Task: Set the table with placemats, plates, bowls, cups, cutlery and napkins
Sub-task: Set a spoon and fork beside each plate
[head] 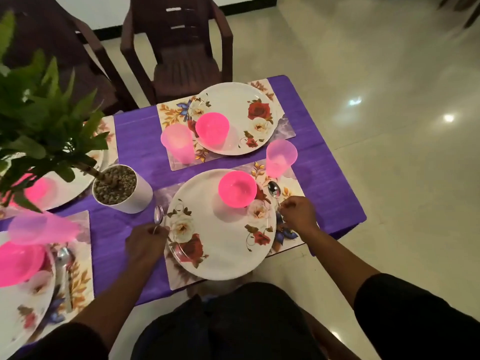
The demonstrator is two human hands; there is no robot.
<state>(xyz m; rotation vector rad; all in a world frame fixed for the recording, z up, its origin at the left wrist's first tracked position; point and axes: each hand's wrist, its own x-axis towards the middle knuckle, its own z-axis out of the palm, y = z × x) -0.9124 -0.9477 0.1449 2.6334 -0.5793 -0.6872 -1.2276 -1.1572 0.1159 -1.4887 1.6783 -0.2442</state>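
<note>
Steel spoons, one per hand, define this fig. We see the left hand curled round the handle of the left spoon; bowl end points away from us, long axis approx. parallel to the near plate's left rim, just beside it, at the left edge of the near placemat. The right hand pinches the handle of the right spoon, whose bowl also points away, lying over the placemat just right of the near plate, between plate rim and near cup. Whether either spoon already rests flat or is held just above, we cannot tell.

Key relation, in our judgement: each spoon lies directly ahead of its own hand, axis running near-to-far, so the set-down needs only a lowering and release, no cross-reach; left hand serves the left side, right hand the right.

Outward, on the purple-clothed counter:
- Plates: 4 (near; far plate; two at left, partly hidden).
- Pink bowls: 4, one on each plate; near bowl.
- Pink cups: 3 clear; a 4th we cannot confirm behind the plant.
- Placemats: 4.
- Cutlery: 2 spoons in hand, plus blurred pcs. at the lower-left setting.
- Napkins: none visible.

Far setting has no cutlery yet.
</note>
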